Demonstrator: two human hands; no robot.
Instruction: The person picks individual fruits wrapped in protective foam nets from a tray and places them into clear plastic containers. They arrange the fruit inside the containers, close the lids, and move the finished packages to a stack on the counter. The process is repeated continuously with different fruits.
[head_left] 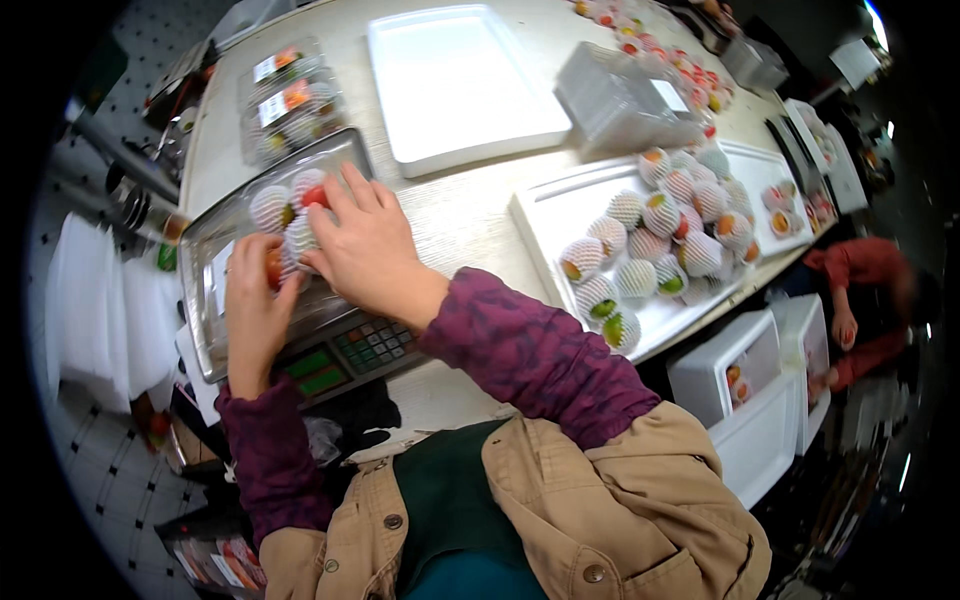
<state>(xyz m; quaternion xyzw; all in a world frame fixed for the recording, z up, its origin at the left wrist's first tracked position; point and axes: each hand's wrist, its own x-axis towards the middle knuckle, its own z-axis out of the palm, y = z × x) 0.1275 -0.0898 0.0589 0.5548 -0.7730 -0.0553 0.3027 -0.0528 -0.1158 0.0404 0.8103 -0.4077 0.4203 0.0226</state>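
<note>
Several round red-and-green fruits in white foam net sleeves [270, 209] sit together on the metal pan [205, 335] of a weighing scale. My left hand [257, 300] is curled round an orange-red netted fruit [274, 268] at the near side of the group. Over the right side of the same group lies my right hand [372, 240], its fingers stretched out and slightly apart. Its thumb touches a netted fruit [300, 236], and a red fruit [315, 194] shows beside its fingers. What lies under the right palm is hidden.
The scale's keypad [375, 345] faces me. Filled clear packs [290, 105] stand behind it, with a white foam tray [460, 90] to their right. Stacked clear boxes [625, 100] and a tray of netted fruits [545, 215] are further right. A co-worker in red [860, 265] is at far right.
</note>
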